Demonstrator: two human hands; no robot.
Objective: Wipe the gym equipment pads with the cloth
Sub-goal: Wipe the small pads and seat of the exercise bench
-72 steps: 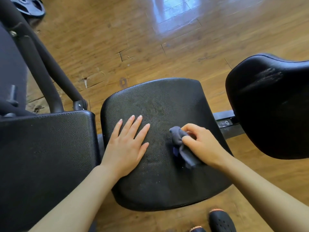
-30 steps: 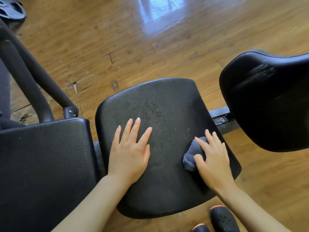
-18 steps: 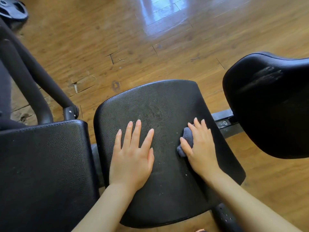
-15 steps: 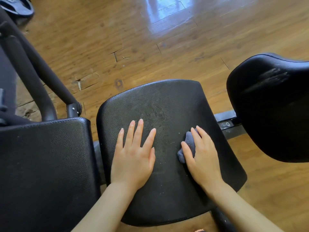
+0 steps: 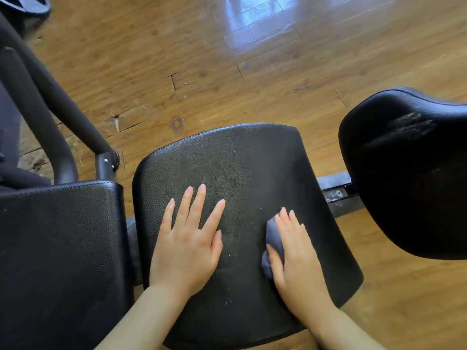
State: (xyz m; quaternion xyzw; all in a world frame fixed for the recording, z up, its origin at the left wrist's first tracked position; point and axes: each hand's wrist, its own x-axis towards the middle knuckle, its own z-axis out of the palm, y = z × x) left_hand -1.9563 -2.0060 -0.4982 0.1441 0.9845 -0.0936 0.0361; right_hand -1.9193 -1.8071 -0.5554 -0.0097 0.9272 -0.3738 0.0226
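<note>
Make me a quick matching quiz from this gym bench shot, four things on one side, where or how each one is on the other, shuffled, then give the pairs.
Column one:
1. left hand
2. right hand
3. cloth
4. weight plate

Column two:
A. bunched under a palm, grey-blue
B. on the wooden floor, top left corner
C. flat on the middle pad, fingers spread, nothing beneath
D. pressing down on the cloth, nearer the right-side pad

Pairs: 1-C, 2-D, 3-A, 4-B

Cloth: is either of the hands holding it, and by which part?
The right hand presses the cloth flat against the middle pad, covering its right part; fingers look straight, not gripping. The left hand rests bare on the pad.
</note>
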